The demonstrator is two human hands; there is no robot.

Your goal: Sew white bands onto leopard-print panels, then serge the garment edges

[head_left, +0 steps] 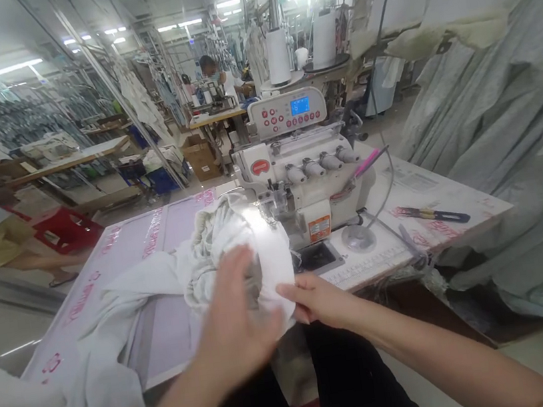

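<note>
A white garment [171,278] lies bunched on the sewing table [163,333], its edge lit under the needle area of a white overlock sewing machine [303,179]. My left hand [235,320] is blurred, fingers spread, resting flat on the bunched cloth near the table's front edge. My right hand [315,298] pinches the cloth's near edge just in front of the machine's presser foot. The rest of the garment trails off the table's left front corner.
Dark-handled scissors [432,213] lie on the table at the right. Grey fabric [504,130] hangs densely along the right side. Thread cones [277,54] stand behind the machine. A person [221,82] sits at a far workstation; a red crate [65,229] stands on the floor at left.
</note>
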